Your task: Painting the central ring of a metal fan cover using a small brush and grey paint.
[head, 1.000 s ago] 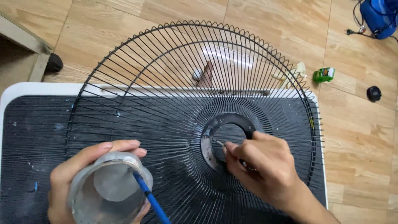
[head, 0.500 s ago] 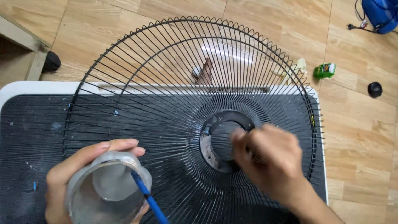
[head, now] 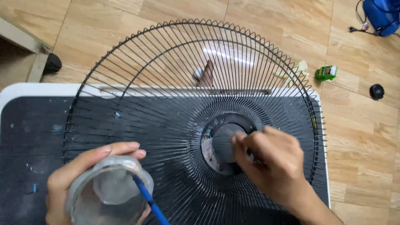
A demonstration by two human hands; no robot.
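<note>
Black wire fan guard (head: 166,83); right hand (head: 271,164), fingers bunched, at its hub (head: 221,141), 4 o'clock. Left hand (head: 79,179) grips clear cup (head: 108,193).

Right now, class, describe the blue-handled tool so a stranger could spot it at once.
Start at the big black wire fan guard lying on the dark white-rimmed board. At its lower left, the left hand holds a clear plastic cup. The blue handle leans out over the cup's rim, the only bright blue stick there.
</note>
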